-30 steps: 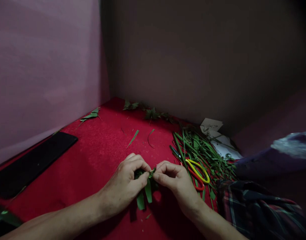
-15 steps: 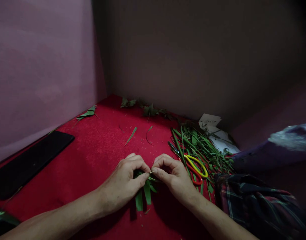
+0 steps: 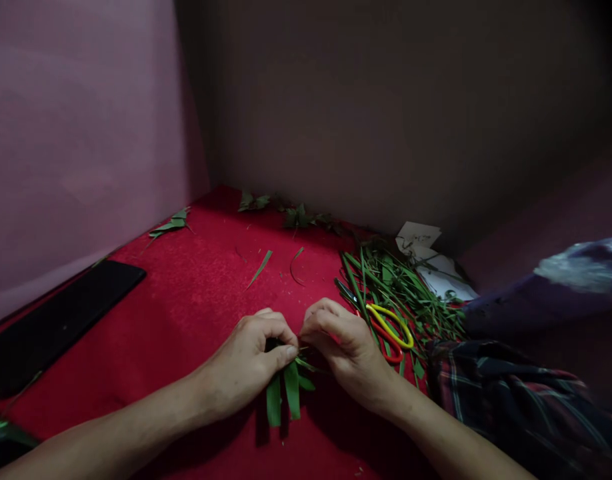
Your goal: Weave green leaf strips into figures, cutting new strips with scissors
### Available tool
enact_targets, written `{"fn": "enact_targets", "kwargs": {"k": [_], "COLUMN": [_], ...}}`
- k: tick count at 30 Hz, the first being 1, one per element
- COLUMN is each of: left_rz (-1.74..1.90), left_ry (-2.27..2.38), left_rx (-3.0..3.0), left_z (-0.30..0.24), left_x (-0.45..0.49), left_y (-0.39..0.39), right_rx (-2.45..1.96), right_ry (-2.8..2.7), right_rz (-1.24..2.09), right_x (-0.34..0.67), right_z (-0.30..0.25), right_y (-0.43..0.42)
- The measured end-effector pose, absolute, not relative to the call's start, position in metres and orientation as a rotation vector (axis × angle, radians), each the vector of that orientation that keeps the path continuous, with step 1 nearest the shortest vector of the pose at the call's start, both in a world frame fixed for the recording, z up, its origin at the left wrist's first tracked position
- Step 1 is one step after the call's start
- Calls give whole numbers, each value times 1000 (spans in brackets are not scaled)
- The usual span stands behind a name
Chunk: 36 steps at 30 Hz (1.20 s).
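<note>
Pinched between the thumb and fingers of my left hand [image 3: 259, 353] is a small bunch of green leaf strips [image 3: 290, 392]. Its flat ends hang down below the thumb over the red cloth, and thin stems point right. My right hand [image 3: 341, 347] is closed, its fingertips meeting the left fingertips at the stem end of the bunch. A thin pale tip shows between the hands; what the right fingers grip is mostly hidden. Just beyond the right hand lie scissors [image 3: 393, 327] with one yellow and one red handle.
A heap of cut grass and leaves [image 3: 401, 287] lies at the right, beside white papers [image 3: 436, 267]. Plaid cloth [image 3: 516, 400] is at the lower right. A dark flat slab [image 3: 61, 327] rests at the left. Leaf scraps [image 3: 260, 268] dot the red cloth [image 3: 206, 287]; walls rise behind.
My right hand has turned slightly, its fingers curling over the tip, and the thin pale piece shows less. The leaf strips hang a little lower. The view has shifted slightly.
</note>
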<state>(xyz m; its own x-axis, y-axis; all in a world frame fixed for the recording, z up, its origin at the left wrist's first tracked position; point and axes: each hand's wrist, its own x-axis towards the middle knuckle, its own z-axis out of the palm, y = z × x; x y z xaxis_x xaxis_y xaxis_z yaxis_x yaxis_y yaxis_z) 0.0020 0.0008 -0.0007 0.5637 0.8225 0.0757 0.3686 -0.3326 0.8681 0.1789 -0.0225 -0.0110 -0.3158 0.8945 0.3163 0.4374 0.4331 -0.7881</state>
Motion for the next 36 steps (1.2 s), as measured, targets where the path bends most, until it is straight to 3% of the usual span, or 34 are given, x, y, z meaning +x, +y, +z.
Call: {"fn": "enact_targets", "kwargs": {"k": [10,13,24,36], "left_rz": [674,715,780,778], "left_ry": [1000,1017,1006,959], "left_rx": [1903,1872,1840,1836], "left_z": [-2,-1,1,4], "left_x": [1,0,-2,-1], "left_y": [-1,-1,1,0], "right_rx": [-1131,-1140,-1339,-1250], "right_ry": [-2289,-2252,-1749,-1715], "right_rz": [-68,-152,614,783], "right_x": [172,168,166,168], "right_z": [-1,-1,-3,-6], "right_y": [-32,-37,-35,-30]}}
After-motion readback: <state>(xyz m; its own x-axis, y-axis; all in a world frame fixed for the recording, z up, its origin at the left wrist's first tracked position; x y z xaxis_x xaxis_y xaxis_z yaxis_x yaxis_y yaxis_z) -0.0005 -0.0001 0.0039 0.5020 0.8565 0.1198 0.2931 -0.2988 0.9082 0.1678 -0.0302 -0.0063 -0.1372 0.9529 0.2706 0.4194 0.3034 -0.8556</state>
